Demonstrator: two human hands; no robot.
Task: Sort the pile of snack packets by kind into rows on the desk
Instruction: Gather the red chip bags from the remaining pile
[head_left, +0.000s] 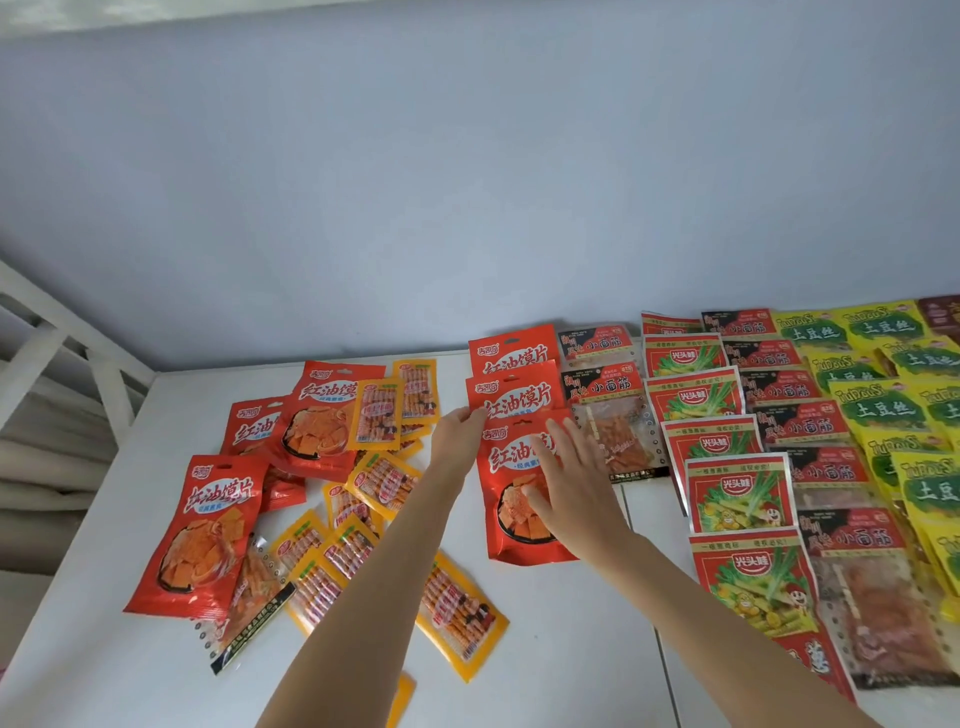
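Observation:
A loose pile (332, 499) of red and small orange snack packets lies on the left of the white desk (561, 649). In the middle, three red packets overlap in a row, and the nearest red packet (511, 540) lies under my hands. My left hand (457, 431) touches its top left corner with its fingertips. My right hand (571, 483) rests flat on its right side, fingers spread. To the right run rows of black packets (605, 395), red-green packets (737, 493), more black packets (810, 426) and yellow packets (883, 405).
A white wall rises right behind the desk. A white slatted frame (57, 374) stands off the desk's left edge. A big red packet (202, 535) lies at the pile's near left, over a clear black-edged packet (249, 613). An orange packet (460, 613) lies beside my left forearm.

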